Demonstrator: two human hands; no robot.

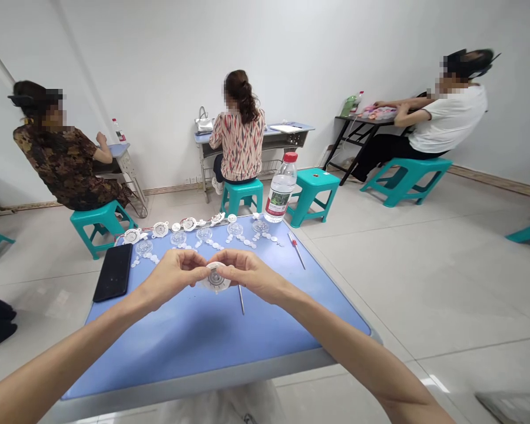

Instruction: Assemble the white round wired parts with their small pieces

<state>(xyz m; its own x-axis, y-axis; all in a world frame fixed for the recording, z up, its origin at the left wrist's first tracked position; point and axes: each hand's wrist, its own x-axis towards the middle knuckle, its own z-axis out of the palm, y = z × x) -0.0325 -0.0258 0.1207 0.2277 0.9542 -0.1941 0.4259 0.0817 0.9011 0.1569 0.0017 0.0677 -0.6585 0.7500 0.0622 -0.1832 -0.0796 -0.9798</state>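
Observation:
Above the middle of the blue table point(189, 347), a round white plastic part point(216, 280) with a ringed centre is pinched between both my hands. My left hand point(176, 272) grips its left edge with thumb and fingertips. From the other side, my right hand point(247, 272) presses thumb and fingers on its upper right. A thin metal rod point(241, 301) shows just below my right hand, its upper end hidden. Farther back lie similar white round parts point(160, 229), clear discs point(204, 234) and small white pieces point(247, 242) in rows.
A black phone point(113, 272) lies at the table's left edge. A water bottle point(281, 188) stands at the back right corner, with a red-tipped screwdriver point(297, 250) in front of it. Three people sit on green stools at other desks, and another green stool point(314, 194) stands behind the table.

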